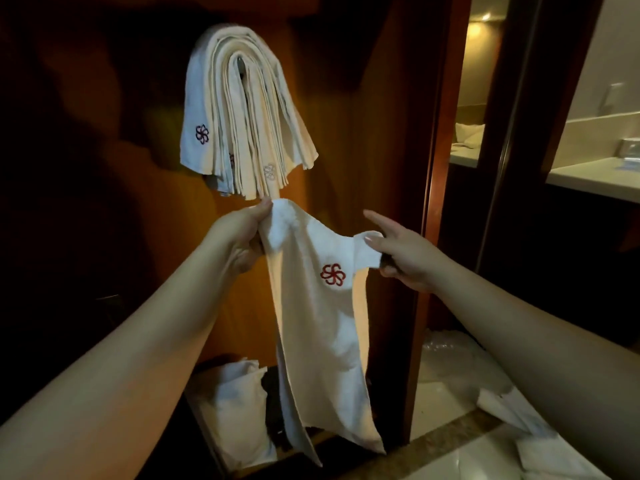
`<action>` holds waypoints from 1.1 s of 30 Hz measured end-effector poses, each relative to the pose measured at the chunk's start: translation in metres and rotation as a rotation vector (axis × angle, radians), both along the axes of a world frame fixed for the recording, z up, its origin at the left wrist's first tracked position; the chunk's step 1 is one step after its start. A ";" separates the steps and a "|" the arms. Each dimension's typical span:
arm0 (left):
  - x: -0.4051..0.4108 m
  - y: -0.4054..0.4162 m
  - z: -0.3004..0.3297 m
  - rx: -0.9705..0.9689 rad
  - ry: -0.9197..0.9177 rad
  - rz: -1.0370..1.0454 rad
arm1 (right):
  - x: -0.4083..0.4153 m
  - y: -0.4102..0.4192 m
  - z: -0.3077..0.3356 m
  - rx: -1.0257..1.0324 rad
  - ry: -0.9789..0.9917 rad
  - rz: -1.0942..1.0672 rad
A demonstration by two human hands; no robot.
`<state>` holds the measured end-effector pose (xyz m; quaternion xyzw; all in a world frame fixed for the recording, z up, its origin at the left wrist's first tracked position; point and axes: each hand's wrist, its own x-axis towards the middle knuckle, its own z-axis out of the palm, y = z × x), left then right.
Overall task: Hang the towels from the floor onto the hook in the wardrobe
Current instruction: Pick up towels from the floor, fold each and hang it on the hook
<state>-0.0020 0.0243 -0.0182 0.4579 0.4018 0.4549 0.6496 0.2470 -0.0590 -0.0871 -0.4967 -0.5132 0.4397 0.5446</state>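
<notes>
A stack of towels (242, 109) hangs at upper centre inside the wardrobe (349, 140). Below it, mid-frame, two hands hold another towel (322, 306) between them. More towels (540, 441) lie on the floor at lower right.

The held towel (318, 327) is white with a red pinwheel-flower emblem. At 11 o'clock, the hanging towels (242, 112) are cream-white — one shows a dark red-and-navy emblem, another a pale grey one. The wardrobe wall (346, 116) is warm orange-brown wood; the floor (446, 403) is pale with a brown speckled band.
</notes>
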 end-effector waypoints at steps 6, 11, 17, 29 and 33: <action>0.013 -0.045 -0.012 0.081 0.004 -0.054 | -0.048 -0.015 0.019 0.160 0.259 0.054; 0.013 -0.086 -0.011 0.175 -0.025 -0.197 | -0.062 -0.034 0.027 0.247 0.121 0.008; 0.011 -0.113 -0.005 0.238 -0.117 -0.328 | -0.068 -0.068 0.033 0.364 -0.184 0.007; -0.007 -0.148 0.008 0.456 0.113 -0.325 | -0.088 -0.112 0.060 0.552 -0.368 -0.088; -0.006 -0.165 0.010 0.431 0.211 -0.323 | -0.095 -0.123 0.067 0.549 -0.444 -0.075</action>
